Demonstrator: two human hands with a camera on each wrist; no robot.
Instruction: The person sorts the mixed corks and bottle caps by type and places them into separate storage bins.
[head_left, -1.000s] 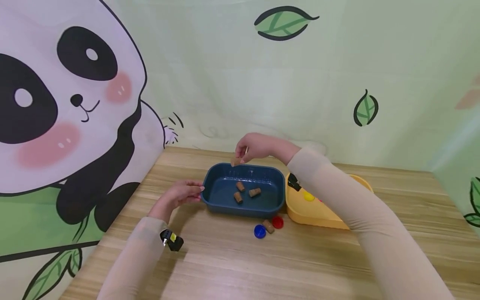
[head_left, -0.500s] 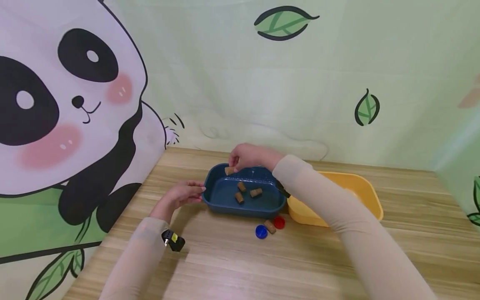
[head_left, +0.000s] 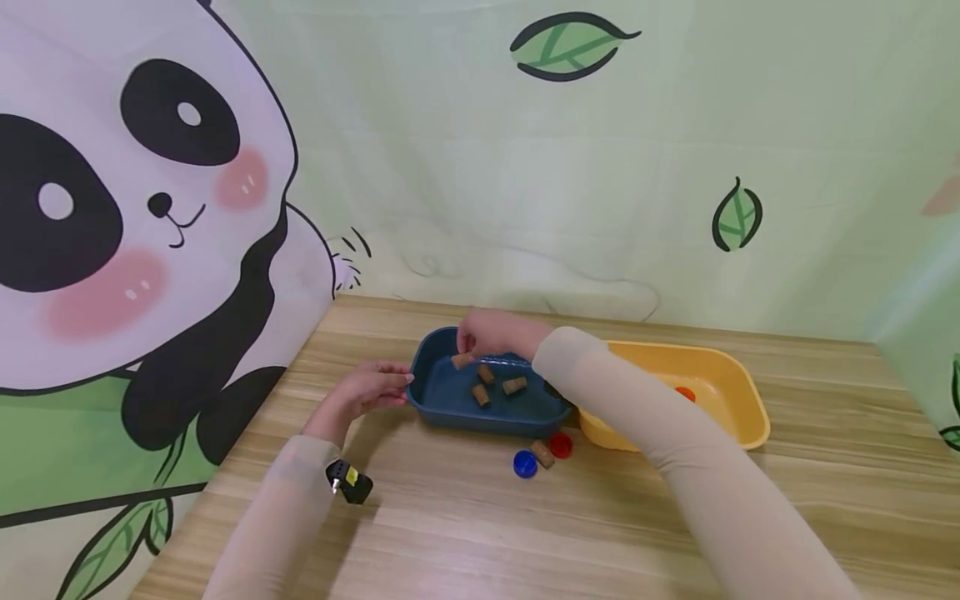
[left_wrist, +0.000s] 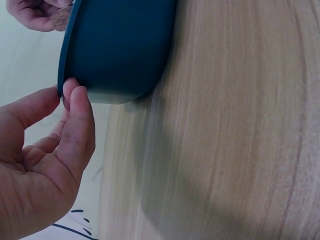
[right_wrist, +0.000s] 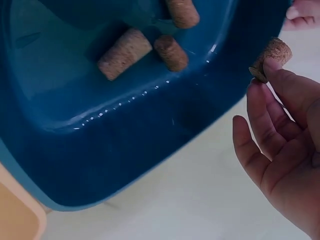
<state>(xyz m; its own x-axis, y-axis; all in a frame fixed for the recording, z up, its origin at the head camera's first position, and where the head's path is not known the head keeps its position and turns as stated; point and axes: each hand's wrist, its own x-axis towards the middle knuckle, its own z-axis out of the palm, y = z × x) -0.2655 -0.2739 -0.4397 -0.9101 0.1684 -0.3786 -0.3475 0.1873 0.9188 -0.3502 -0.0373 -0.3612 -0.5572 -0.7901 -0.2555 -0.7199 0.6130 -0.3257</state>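
My right hand (head_left: 491, 332) pinches a cork (right_wrist: 272, 57) between thumb and fingers, over the far left part of the blue bin (head_left: 442, 421). Three more corks (right_wrist: 125, 53) lie on the bin's floor. At the bin's left end, my left hand (left_wrist: 45, 155) grips the rim, thumb on one side and fingertips against the outer wall. The held cork also shows past the rim at the top of the left wrist view.
A yellow bin (head_left: 753, 400) stands against the blue bin's right side, partly behind the right sleeve, with an orange-red cap (head_left: 686, 393) inside. In front lie a blue cap (head_left: 525, 464), a loose cork (head_left: 542, 454) and a red cap (head_left: 561, 445).
My right hand has come left and down with the cork, from above the far rim to lower over the blue bin. The left hand keeps its hold on the rim.
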